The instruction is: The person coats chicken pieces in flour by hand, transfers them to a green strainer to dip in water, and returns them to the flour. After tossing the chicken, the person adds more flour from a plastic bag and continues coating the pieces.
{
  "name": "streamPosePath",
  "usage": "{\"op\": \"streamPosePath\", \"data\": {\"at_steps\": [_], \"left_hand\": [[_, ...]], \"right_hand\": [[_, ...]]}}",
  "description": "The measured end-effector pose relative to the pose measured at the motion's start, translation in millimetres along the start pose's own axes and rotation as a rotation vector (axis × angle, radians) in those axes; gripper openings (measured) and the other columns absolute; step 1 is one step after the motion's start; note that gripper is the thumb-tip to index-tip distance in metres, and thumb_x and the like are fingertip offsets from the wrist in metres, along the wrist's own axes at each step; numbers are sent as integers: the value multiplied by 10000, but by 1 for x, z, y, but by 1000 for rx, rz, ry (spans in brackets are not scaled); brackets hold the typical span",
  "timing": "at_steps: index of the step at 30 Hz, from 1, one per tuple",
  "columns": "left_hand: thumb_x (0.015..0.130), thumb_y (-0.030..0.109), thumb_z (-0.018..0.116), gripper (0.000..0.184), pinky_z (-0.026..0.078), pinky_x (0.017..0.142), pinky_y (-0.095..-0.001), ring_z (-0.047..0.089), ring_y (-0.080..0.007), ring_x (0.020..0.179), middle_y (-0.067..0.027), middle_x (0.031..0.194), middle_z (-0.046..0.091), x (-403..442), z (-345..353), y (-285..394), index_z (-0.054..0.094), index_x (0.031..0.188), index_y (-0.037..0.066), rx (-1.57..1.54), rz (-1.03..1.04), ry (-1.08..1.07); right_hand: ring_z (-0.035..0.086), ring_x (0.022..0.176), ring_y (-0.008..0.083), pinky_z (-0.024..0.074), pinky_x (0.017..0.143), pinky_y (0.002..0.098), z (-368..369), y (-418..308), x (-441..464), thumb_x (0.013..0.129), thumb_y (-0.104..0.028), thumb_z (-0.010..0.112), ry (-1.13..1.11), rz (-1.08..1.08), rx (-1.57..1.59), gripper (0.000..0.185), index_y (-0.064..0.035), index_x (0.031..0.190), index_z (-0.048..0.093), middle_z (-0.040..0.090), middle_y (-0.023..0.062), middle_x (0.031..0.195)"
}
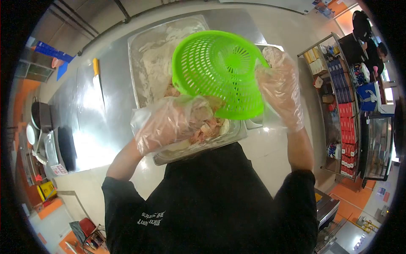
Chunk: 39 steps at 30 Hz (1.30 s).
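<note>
A bright green plastic colander [211,63] is held tilted over a large metal tray [139,84]. My right hand [279,86], in a clear plastic glove, is closed on the colander's right rim. My left hand [177,120], gloved the same way, curls at the lower left rim; its fingertips are partly hidden. Just below the colander and beside my left hand lie flour-dusted pieces of raw meat [207,130] in the tray's near end. White flour [158,59] covers much of the tray's far part.
A knife with a yellow handle [96,67] lies on the steel table [80,122] to the left. Behind my right hand stands a smaller metal pan [253,123], partly covered. A shelf rack with red boxes [347,122] is at the right, with a person [374,59] beyond it.
</note>
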<state>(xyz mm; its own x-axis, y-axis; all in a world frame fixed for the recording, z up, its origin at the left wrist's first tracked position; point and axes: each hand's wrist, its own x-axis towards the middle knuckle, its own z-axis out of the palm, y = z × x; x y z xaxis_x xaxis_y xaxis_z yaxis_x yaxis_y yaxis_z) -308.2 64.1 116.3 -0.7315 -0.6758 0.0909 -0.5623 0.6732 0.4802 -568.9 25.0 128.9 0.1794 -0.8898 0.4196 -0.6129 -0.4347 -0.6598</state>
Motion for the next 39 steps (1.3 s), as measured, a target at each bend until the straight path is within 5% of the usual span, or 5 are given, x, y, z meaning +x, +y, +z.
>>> {"op": "streamPosePath", "data": {"at_steps": [9,16,24,31,39], "left_hand": [[705,83,706,386,492,800,-268,582,-180,962,-55,1051,607,-33,-15,-21,602,1076,87,-881,-257,424],[644,104,754,321,504,658,-241,605,-180,703,-53,795,605,-41,-82,-4,632,936,50,-24,-254,205],[709,249,692,346,490,771,-351,604,-279,895,-120,973,619,-58,-13,-50,626,980,45,-337,-562,-64],[771,285,672,311,466,760,-360,613,-222,867,-97,914,649,-23,30,-74,634,998,76,-214,-606,-158],[821,249,659,348,483,754,-267,598,-118,861,-47,953,653,-59,72,-137,599,1115,72,-422,-773,171]], "right_hand": [[495,648,262,403,592,358,4,49,18,708,-43,629,98,-210,-143,123,10,797,563,517,113,703],[516,642,220,403,560,327,-8,31,12,740,-71,652,123,-92,-189,162,5,855,566,524,111,694],[529,659,173,413,580,302,-38,61,2,787,-56,595,249,-274,-362,88,11,841,577,554,71,712],[503,622,135,413,570,284,-70,85,-16,804,-19,557,273,412,151,72,19,860,582,552,47,690],[586,666,245,448,626,357,-63,116,-19,830,-290,593,29,553,-702,297,7,847,585,616,155,759]]}}
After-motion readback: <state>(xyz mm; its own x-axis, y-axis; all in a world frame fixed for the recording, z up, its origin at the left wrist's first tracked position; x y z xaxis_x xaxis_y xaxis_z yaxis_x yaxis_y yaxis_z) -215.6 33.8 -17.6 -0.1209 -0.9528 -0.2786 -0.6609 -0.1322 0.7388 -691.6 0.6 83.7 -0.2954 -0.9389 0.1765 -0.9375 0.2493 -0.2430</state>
